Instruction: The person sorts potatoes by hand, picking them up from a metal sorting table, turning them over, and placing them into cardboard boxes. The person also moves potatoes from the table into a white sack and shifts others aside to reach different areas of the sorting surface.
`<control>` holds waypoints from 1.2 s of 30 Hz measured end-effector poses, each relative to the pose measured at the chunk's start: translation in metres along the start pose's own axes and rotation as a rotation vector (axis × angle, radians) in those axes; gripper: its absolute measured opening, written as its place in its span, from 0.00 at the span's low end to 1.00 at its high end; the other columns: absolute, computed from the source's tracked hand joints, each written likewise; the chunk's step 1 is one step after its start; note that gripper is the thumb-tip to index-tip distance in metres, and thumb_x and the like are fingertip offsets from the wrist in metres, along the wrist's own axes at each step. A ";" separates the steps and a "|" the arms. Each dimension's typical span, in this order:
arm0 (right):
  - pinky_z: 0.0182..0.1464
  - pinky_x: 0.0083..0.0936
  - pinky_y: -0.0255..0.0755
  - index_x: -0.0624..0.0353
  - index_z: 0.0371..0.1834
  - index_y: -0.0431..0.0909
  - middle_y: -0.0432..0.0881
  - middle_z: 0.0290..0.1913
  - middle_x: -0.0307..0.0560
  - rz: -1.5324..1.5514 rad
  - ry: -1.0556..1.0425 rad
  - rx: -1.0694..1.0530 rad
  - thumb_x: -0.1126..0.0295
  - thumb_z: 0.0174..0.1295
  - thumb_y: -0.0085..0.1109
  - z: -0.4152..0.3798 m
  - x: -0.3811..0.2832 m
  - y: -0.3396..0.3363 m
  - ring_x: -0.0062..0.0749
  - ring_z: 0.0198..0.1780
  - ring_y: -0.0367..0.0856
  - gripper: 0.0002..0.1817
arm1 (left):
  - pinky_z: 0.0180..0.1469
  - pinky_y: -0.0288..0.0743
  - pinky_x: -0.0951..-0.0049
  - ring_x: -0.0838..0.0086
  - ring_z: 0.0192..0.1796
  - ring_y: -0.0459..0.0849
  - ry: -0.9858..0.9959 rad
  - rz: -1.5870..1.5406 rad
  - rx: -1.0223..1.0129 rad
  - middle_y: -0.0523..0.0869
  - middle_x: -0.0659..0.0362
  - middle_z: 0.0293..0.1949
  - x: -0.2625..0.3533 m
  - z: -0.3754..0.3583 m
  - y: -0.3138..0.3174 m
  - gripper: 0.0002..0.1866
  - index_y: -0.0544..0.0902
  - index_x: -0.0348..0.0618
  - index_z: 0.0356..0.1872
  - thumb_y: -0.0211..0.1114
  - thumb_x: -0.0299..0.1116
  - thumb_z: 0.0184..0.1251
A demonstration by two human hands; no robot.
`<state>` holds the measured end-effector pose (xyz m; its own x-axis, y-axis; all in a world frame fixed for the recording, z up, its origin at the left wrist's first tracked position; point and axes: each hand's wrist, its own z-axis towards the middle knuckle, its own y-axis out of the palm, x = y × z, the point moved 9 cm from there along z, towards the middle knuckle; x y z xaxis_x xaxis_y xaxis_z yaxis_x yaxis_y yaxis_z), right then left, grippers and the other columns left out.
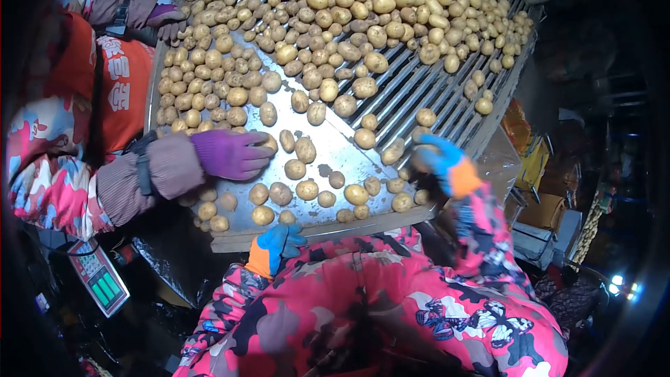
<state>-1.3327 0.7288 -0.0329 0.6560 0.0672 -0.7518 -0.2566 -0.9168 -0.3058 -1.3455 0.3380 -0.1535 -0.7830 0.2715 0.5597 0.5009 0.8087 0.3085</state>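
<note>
My left hand [278, 244], in a blue and orange glove, rests at the near edge of the metal sorting table [237, 222]. Its fingers are curled, and their inside is hidden; a potato [287, 217] lies just beyond them. Over the right side of the table, my right hand [447, 162], gloved alike, has its fingers bent round a potato [421, 162], mostly covered by the glove. A long potato [393, 151] lies close to its fingertips. Loose potatoes, among them a yellowish one [356, 194], are scattered on the bare metal between my hands.
A co-worker's purple-gloved hand [234, 154] touches a potato at the left; their other hand [166, 17] is at the far left edge. Metal slats [412, 84] run beneath a large potato heap [335, 0]. A scale [101, 278] stands lower left, cardboard boxes [541, 211] at right.
</note>
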 end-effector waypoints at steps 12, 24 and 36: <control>0.69 0.32 0.60 0.61 0.72 0.60 0.69 0.68 0.57 -0.488 -0.294 0.164 0.53 0.64 0.59 0.097 0.022 -0.056 0.41 0.70 0.66 0.38 | 0.43 0.79 0.74 0.70 0.39 0.85 -0.005 -0.075 -0.064 0.87 0.49 0.43 -0.004 0.002 0.001 0.27 0.76 0.32 0.56 0.45 0.49 0.78; 0.66 0.36 0.66 0.64 0.70 0.62 0.68 0.68 0.63 -0.412 -0.428 0.106 0.56 0.62 0.63 0.198 -0.139 -0.095 0.45 0.68 0.68 0.38 | 0.46 0.80 0.74 0.74 0.42 0.87 0.132 0.248 -0.027 0.88 0.54 0.43 0.005 0.004 -0.002 0.19 0.79 0.37 0.53 0.45 0.38 0.78; 0.64 0.36 0.67 0.58 0.70 0.64 0.75 0.61 0.49 -0.420 -0.537 0.146 0.49 0.58 0.67 0.475 -0.278 -0.091 0.37 0.60 0.74 0.41 | 0.42 0.77 0.61 0.56 0.41 0.84 0.035 0.671 0.280 0.85 0.53 0.41 -0.005 0.005 -0.029 0.15 0.81 0.50 0.50 0.63 0.38 0.63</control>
<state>-1.8285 0.9803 -0.0733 0.2885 0.6242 -0.7260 -0.1755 -0.7109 -0.6810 -1.3578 0.3162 -0.1695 -0.3260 0.7426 0.5850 0.7522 0.5786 -0.3154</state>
